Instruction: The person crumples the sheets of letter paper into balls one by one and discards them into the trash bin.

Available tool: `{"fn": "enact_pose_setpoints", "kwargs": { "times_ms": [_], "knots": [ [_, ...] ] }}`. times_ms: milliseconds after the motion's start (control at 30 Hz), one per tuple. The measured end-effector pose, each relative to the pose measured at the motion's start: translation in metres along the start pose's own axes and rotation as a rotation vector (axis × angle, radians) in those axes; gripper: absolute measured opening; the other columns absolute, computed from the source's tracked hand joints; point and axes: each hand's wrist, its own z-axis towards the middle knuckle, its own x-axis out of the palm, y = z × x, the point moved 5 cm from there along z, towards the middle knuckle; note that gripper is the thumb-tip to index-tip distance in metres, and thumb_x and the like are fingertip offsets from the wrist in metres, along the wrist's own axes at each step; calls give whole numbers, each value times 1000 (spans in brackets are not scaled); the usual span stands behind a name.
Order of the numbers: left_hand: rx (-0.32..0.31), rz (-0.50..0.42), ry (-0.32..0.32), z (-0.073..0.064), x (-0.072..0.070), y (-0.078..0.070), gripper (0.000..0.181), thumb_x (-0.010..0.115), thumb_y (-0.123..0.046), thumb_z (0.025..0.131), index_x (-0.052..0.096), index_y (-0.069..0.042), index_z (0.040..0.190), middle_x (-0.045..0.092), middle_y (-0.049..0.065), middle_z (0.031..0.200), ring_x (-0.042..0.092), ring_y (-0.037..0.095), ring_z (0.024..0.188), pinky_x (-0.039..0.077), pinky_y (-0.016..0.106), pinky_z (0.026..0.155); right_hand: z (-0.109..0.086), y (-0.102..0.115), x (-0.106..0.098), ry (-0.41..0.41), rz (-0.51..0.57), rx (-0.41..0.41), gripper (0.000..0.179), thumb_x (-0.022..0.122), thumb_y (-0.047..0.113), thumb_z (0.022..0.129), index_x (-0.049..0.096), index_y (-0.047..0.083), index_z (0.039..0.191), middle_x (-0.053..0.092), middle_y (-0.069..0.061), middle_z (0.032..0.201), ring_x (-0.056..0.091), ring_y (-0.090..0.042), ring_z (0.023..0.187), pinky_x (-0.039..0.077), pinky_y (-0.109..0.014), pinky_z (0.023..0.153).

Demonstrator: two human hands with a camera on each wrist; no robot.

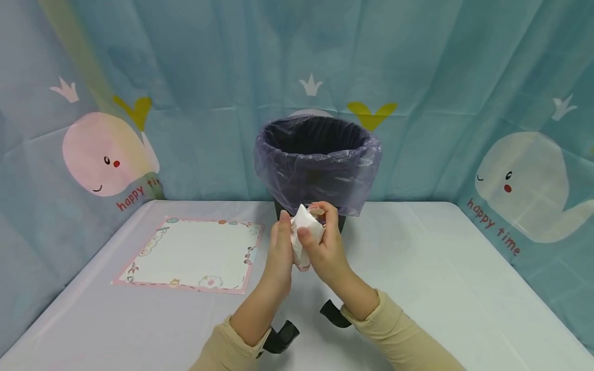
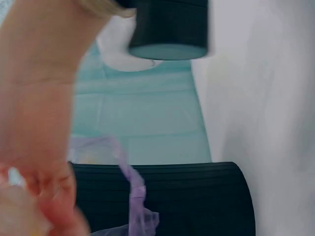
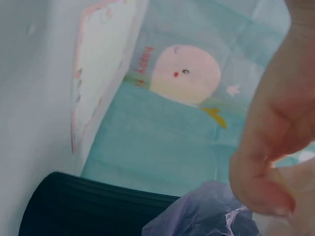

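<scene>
Beige cloth sleeves are coming in nearest, and by their cuffs two black, curved, plastic-looking pieces are jutting over the white tabletop. Beyond the cuffs, the left hand and the right hand are meeting above the tabletop, holding between them a small white, soft-looking packet with a pinkish lower end. The left hand is gripping the packet's left side, thumb pointing up; the right hand is pinching it, thumb lying on the front face and index finger bending over near the top. Something pale and rounded is showing under that finger — I cannot tell whether it belongs to the packet.

Past the hands, a dark, ribbed bin is standing at the back of the tabletop, with a translucent purple plastic liner folding out over its rim and hanging down its front. Over to the left, a white rectangular sheet with a pink, doodled border is lying flat on the tabletop, apart from the packet. Behind it all, a blue-green cloth curtain is hanging — pale whales, little crowns and red "happy time" lettering are decorating it.
</scene>
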Motion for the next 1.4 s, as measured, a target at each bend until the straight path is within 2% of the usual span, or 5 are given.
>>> {"fn": "enact_pose_setpoints", "kwargs": {
  "times_ms": [267,600,967,1167,1400],
  "knots": [
    [183,-48,-250,6,-8,-3,33,43,-33,98,51,-4,83,51,1,71,46,11,55,38,22,47,4,-8,12,-99,63,-52,66,57,57,88,34,-3,104,46,-6,91,51,-13,73,45,-22,58],
    [151,-153,-173,11,-7,5,44,44,-33,100,62,-9,68,52,-3,63,48,10,59,39,22,47,-2,-4,15,-241,138,-290,31,60,27,94,46,-1,88,51,-18,72,49,-6,67,43,-20,50],
    [401,522,-18,23,-23,-14,53,45,-52,99,54,-8,73,47,-1,63,46,14,57,36,27,49,-1,-13,-15,161,54,82,66,54,57,94,48,-7,110,58,-14,89,55,-13,73,49,-26,60],
    [110,313,40,18,-8,-11,53,34,-46,104,43,2,124,54,15,102,54,21,80,48,29,60,4,0,-15,28,-133,-239,40,54,36,99,55,-3,108,56,-19,99,54,-17,77,48,-25,54],
    [361,92,-192,19,-6,-17,30,44,-27,94,48,3,93,49,6,79,47,11,62,39,19,52,1,7,0,73,-10,-214,41,47,33,100,45,-3,117,49,-22,112,50,-17,84,47,-27,61]
  ]
}}
